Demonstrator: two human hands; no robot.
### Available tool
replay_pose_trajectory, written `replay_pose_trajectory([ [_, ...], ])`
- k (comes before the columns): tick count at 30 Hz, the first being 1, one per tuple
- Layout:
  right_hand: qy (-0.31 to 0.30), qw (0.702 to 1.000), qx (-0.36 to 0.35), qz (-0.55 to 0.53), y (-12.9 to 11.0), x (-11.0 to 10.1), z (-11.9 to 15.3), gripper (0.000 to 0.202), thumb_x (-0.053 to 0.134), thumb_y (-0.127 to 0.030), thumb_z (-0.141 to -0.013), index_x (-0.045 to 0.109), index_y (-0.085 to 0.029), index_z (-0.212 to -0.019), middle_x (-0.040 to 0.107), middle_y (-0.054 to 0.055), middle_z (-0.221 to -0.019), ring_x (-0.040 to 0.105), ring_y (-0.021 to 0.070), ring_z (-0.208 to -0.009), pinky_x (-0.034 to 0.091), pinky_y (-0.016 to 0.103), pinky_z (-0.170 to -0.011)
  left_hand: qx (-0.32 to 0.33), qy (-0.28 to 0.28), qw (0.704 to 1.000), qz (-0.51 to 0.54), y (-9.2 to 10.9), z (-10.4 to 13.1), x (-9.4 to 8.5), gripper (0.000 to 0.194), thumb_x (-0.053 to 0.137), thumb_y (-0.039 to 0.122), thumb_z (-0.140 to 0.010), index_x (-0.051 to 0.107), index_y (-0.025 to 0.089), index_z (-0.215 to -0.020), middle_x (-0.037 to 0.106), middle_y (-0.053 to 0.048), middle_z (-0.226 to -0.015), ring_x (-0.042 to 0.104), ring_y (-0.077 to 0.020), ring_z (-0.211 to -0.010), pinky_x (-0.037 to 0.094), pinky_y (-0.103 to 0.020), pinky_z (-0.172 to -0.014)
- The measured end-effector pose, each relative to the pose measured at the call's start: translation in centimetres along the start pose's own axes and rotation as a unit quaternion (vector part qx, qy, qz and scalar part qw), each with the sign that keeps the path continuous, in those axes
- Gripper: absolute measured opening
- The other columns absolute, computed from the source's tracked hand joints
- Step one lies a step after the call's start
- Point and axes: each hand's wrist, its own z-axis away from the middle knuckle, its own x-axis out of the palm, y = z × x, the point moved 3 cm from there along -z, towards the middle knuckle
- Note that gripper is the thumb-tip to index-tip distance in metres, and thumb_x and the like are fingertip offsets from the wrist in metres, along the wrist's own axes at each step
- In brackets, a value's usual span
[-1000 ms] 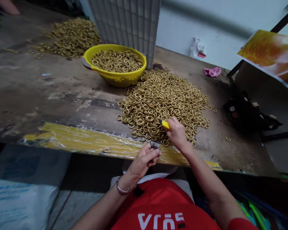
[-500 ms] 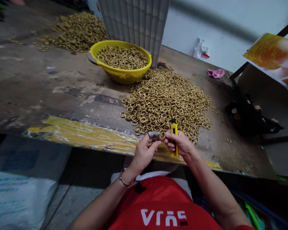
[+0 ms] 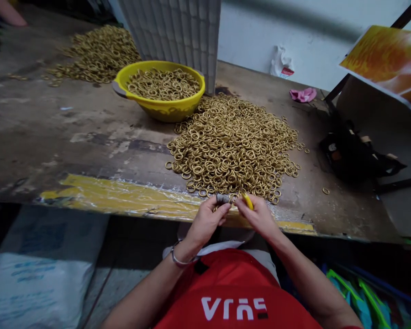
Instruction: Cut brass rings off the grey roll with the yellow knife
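Observation:
Close together at the table's front edge are my two hands. My left hand (image 3: 207, 218), with grey tape (image 3: 222, 198) round a finger, pinches a small brass ring (image 3: 232, 200). Fingers of my right hand (image 3: 256, 214) are wrapped round a yellow cutter (image 3: 248, 201), its body mostly hidden in the grip, and they meet the left fingertips at the ring. Just beyond both hands spreads a large pile of brass rings (image 3: 236, 141). Whether the blade touches the ring is too small to tell.
Behind the pile, a yellow basin (image 3: 171, 109) full of rings stands by a grey ribbed panel (image 3: 178, 36). A second ring pile (image 3: 102, 52) lies back left. At right are a black bag (image 3: 356, 155) and a pink cloth (image 3: 303, 95). A person's arm (image 3: 8, 11) shows top left.
The yellow cutter has turned from upright, with most of its body showing, to a tilt with only a short part visible. The view has shifted slightly.

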Motion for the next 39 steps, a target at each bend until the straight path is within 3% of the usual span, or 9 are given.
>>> replay_pose_trajectory([
  [3, 0.035, 0.970, -0.077, 0.229, -0.1, -0.4, 1.4, 0.009, 0.050, -0.015, -0.081, 0.053, -0.018, -0.074, 0.056, 0.001, -0.070, 0.048, 0.0133, -0.064, 0.033, 0.025, -0.062, 0.000, -0.026, 0.999, 0.041, 0.1, 0.1, 0.5, 0.027, 0.068, 0.040, -0.081, 0.058, 0.015, -0.083, 0.046, 0.004, -0.066, 0.035, -0.0062, -0.052, 0.032, -0.016, -0.043],
  [6, 0.014, 0.934, -0.072, 0.350, 0.2, -0.3, 2.2, 0.018, 0.049, -0.005, -0.073, 0.057, -0.017, -0.084, 0.064, 0.005, -0.083, 0.055, 0.0167, -0.073, 0.034, 0.026, -0.065, 0.009, -0.038, 0.998, 0.041, 0.2, 0.2, 0.7, 0.027, 0.067, 0.041, -0.081, 0.056, 0.016, -0.083, 0.044, 0.005, -0.066, 0.035, -0.0066, -0.052, 0.032, -0.016, -0.044],
  [13, -0.014, 0.890, -0.039, 0.455, 0.6, 0.1, 2.1, 0.021, 0.047, -0.005, -0.080, 0.059, -0.018, -0.092, 0.068, 0.006, -0.089, 0.060, 0.0183, -0.077, 0.035, 0.027, -0.066, 0.050, -0.049, 0.991, -0.110, 1.0, 0.3, 0.5, 0.016, 0.059, 0.031, -0.084, 0.059, 0.016, -0.085, 0.053, 0.000, -0.075, 0.044, -0.0114, -0.066, 0.039, -0.021, -0.057],
  [18, 0.036, 0.865, 0.053, 0.497, 2.3, -2.4, 1.3, 0.015, 0.049, -0.008, -0.083, 0.059, -0.017, -0.090, 0.068, 0.008, -0.084, 0.061, 0.0194, -0.071, 0.033, 0.028, -0.061, 0.042, -0.111, 0.986, -0.116, 2.8, 2.5, 1.0, 0.010, 0.060, 0.026, -0.083, 0.060, 0.016, -0.082, 0.053, -0.001, -0.075, 0.045, -0.0127, -0.069, 0.038, -0.022, -0.060],
  [21, 0.111, 0.872, 0.036, 0.475, 2.9, -4.5, 0.9, 0.011, 0.050, -0.012, -0.087, 0.059, -0.017, -0.087, 0.067, 0.007, -0.081, 0.060, 0.0189, -0.072, 0.034, 0.027, -0.063, 0.011, -0.148, 0.988, -0.044, 2.8, 3.2, 1.3, 0.020, 0.066, 0.033, -0.081, 0.058, 0.015, -0.076, 0.048, 0.000, -0.069, 0.040, -0.0102, -0.062, 0.034, -0.020, -0.053],
  [24, 0.163, 0.877, -0.015, 0.452, 2.8, -5.7, -0.1, 0.013, 0.049, -0.022, -0.092, 0.059, -0.018, -0.086, 0.065, 0.007, -0.085, 0.058, 0.0185, -0.076, 0.035, 0.027, -0.066, -0.053, -0.107, 0.989, 0.085, 1.6, 2.5, 1.0, 0.032, 0.070, 0.043, -0.078, 0.054, 0.015, -0.074, 0.042, 0.003, -0.064, 0.031, -0.0071, -0.054, 0.023, -0.017, -0.044],
  [31, 0.146, 0.860, 0.029, 0.487, 3.6, -5.6, -2.5, 0.008, 0.056, -0.021, -0.088, 0.062, -0.018, -0.084, 0.061, 0.007, -0.094, 0.055, 0.0170, -0.073, 0.033, 0.027, -0.061, -0.105, -0.080, 0.968, 0.211, 0.2, 1.3, 0.6, 0.030, 0.076, 0.034, -0.073, 0.052, 0.016, -0.081, 0.051, 0.001, -0.070, 0.042, -0.0062, -0.054, 0.024, -0.013, -0.041],
  [35, 0.160, 0.908, -0.050, 0.384, 3.0, -5.6, -1.8, 0.010, 0.053, -0.020, -0.089, 0.062, -0.018, -0.089, 0.062, 0.006, -0.087, 0.057, 0.0178, -0.077, 0.038, 0.026, -0.066, -0.127, -0.094, 0.964, 0.212, -0.1, 1.0, 0.6, 0.032, 0.072, 0.042, -0.075, 0.056, 0.015, -0.085, 0.061, -0.005, -0.080, 0.052, -0.0092, -0.057, 0.025, -0.014, -0.037],
  [39, 0.075, 0.958, -0.152, 0.231, 1.3, -4.3, -0.3, 0.012, 0.052, -0.023, -0.091, 0.063, -0.019, -0.089, 0.062, 0.003, -0.081, 0.058, 0.0160, -0.075, 0.042, 0.025, -0.070, -0.101, -0.071, 0.986, 0.108, -0.1, 0.0, 1.2, 0.040, 0.075, 0.048, -0.072, 0.057, 0.015, -0.084, 0.064, -0.003, -0.072, 0.051, -0.0071, -0.049, 0.025, -0.013, -0.034],
])
